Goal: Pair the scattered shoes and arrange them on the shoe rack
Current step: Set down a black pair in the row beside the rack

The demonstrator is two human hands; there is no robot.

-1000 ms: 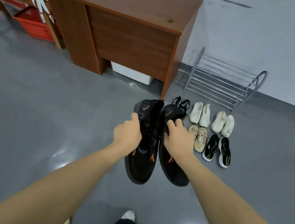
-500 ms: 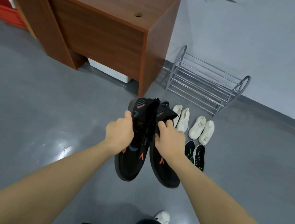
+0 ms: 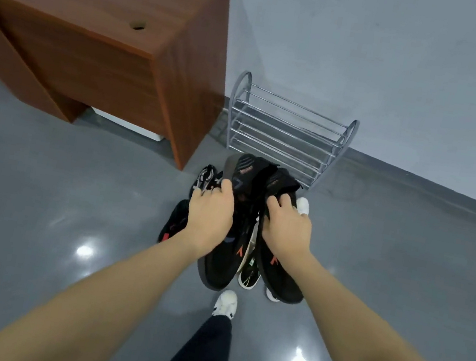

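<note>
Now two black shoes, one gripped in left hand, one in right hand; floor shoes partly hidden; shoe rack beyond.

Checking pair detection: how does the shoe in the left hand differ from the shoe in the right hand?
The left-hand shoe hangs nearly straight down; the right-hand shoe angles toe-out to the right. The left-hand shoe's heel tab faces the camera with a grey chevron showing; the right-hand shoe's collar is folded under the right hand. The left hand grips its shoe from the outer side. Shared: black knit uppers, orange marks, held above the floor before the shoe rack.
</note>
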